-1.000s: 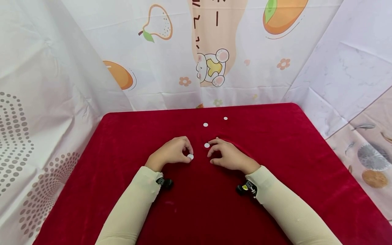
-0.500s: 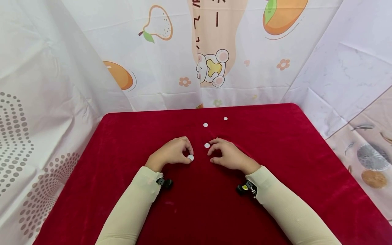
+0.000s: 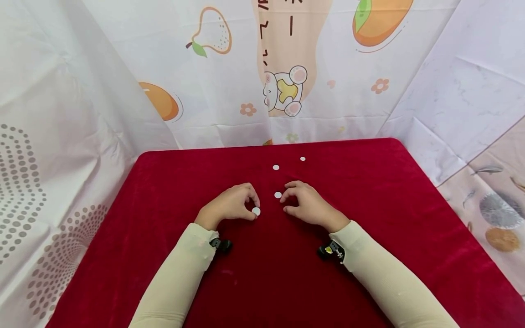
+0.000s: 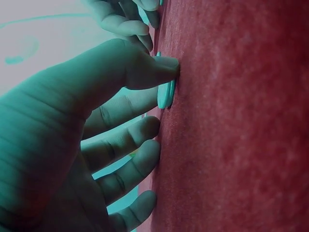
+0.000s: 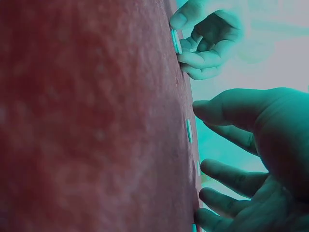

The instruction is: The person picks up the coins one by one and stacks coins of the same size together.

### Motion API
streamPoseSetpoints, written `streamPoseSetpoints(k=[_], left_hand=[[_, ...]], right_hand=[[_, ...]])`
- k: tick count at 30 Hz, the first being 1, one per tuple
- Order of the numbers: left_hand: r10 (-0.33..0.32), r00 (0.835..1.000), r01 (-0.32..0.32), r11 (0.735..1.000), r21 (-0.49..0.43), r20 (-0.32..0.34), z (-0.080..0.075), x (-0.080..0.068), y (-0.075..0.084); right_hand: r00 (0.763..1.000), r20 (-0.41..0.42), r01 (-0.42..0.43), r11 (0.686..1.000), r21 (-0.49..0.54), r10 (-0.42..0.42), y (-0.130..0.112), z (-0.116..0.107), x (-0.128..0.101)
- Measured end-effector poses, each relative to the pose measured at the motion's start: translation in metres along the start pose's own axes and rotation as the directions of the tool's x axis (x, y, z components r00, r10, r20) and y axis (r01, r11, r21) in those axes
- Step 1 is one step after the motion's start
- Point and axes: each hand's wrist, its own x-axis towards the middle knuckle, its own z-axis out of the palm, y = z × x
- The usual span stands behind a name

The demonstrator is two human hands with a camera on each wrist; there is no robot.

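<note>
Crimson cloth point(image 3: 262, 282) spreads before us in the head view, with two arms in cream sleeves point(image 3: 174, 278) reaching forward over it from the lower corners and angling inward. We see the left hand point(image 3: 229, 204) low over the cloth, thumb and index finger pinching a white disc point(image 3: 256, 211) at its edge. Across from it, the right hand point(image 3: 309, 206) is arched with fingers bent and parted from the thumb, gripping nothing; its fingertips are just beside a second disc point(image 3: 278, 195), though from here we cannot tell whether they touch it. Beyond the hands lie a third disc point(image 3: 276, 167) and, to its right, a fourth disc point(image 3: 302, 159).

From the left wrist, we look along the left thumb, its tip pressed over the white disc, which is tilted on edge at the cloth. Below it the other left fingers fan apart, and part of the right hand shows at the top.

From the right wrist, we find the right thumb well apart from its loosely bent fingers, the second disc lying flat past the gap. Above, we see the left hand holding the white disc between thumb and finger.
</note>
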Motion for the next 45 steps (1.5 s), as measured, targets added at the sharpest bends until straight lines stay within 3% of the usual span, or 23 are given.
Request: streamPoseSetpoints(k=[12, 23, 36, 45], left_hand=[[-0.02, 1.0, 0.021, 0.998, -0.06, 0.015, -0.001, -0.001, -0.007], [-0.016, 0.999, 0.019, 0.993, -0.117, 0.029, 0.0, 0.0, -0.013], [0.003, 0.999, 0.002, 0.992, -0.127, 0.038, -0.001, 0.002, -0.012], [-0.027, 0.999, 0.03, 0.992, -0.124, 0.031, 0.0, 0.001, -0.015]], right_hand=[[0.999, -0.04, -0.005, 0.999, -0.05, 0.003, 0.006, -0.006, 0.014], [0.999, -0.017, -0.053, 0.997, -0.058, 0.052, 0.014, -0.006, 0.027], [0.999, 0.025, -0.03, 0.997, -0.076, 0.032, 0.011, -0.007, 0.037], [0.998, 0.054, -0.036, 0.998, -0.049, 0.039, 0.011, -0.006, 0.042]])
